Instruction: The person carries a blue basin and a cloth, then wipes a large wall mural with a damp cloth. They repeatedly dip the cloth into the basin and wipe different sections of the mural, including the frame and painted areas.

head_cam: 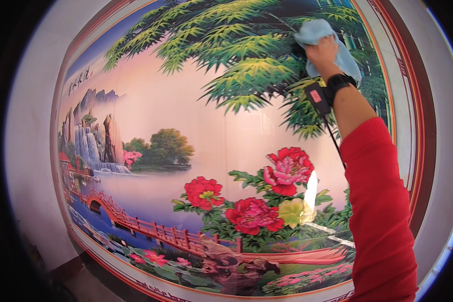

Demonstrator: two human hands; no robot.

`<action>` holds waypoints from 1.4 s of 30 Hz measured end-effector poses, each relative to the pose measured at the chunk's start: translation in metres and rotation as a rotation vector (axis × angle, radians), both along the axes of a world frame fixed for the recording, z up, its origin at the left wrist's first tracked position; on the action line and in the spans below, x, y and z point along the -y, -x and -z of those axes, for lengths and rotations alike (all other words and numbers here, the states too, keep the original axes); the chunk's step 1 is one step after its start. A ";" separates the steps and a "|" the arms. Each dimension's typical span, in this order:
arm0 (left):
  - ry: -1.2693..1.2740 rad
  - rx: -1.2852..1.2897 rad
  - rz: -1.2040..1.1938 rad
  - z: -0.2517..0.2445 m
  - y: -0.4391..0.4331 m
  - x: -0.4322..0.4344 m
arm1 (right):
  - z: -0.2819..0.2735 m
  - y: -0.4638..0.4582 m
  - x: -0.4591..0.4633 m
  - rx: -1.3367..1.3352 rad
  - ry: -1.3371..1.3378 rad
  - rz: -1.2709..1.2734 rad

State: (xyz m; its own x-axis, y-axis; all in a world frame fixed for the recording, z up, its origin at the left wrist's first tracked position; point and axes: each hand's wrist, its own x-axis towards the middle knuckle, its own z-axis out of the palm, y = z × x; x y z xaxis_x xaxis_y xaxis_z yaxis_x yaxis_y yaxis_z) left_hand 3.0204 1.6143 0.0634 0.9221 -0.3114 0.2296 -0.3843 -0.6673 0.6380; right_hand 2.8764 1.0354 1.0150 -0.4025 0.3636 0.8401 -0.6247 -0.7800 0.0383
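My right hand (322, 53) presses a light blue cloth (345, 60) against the upper right of a large glossy mural (154, 94), over its painted bamboo leaves. A red sleeve covers my forearm, and a black band with a small black device (318, 99) and a cable sits at my wrist. Below my hand, the mural shows red peonies; to the left are a waterfall, a lake and a red footbridge. My left hand is out of view.
A dark red border (424, 124) frames the mural, with pale wall (30, 124) beside it. Bright light reflects off the lower right of the surface. Floor (87, 283) shows at the lower left.
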 end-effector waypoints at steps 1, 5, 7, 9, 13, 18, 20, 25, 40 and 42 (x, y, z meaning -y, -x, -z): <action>-0.024 0.092 -0.007 0.009 -0.002 -0.010 | -0.002 -0.015 -0.023 -0.044 -0.074 -0.007; -0.059 0.145 -0.056 0.030 -0.012 -0.044 | -0.001 -0.072 -0.105 -0.115 -0.081 -0.076; -0.027 0.086 -0.039 0.035 -0.020 -0.063 | 0.003 -0.103 -0.142 -0.236 -0.103 -0.081; 0.040 0.105 0.031 0.038 -0.029 -0.077 | 0.016 -0.135 -0.174 -0.324 -0.103 0.025; 0.061 0.055 0.030 0.024 -0.046 -0.088 | 0.066 -0.187 -0.226 -0.490 0.087 -0.019; -0.184 -0.271 -0.014 -0.027 -0.050 -0.072 | 0.203 -0.209 -0.245 -0.878 0.386 -0.170; -0.138 -0.054 0.053 -0.043 -0.044 -0.061 | 0.243 -0.200 -0.238 -1.075 0.393 -0.199; -0.069 0.033 0.102 -0.063 -0.026 -0.034 | 0.211 -0.156 -0.194 -0.825 0.745 -0.149; -0.159 0.039 0.135 0.029 -0.014 -0.002 | 0.119 0.118 0.045 -0.312 0.136 0.003; -0.210 -0.046 0.137 0.046 -0.019 -0.006 | 0.138 0.156 0.080 -0.246 -0.051 -0.019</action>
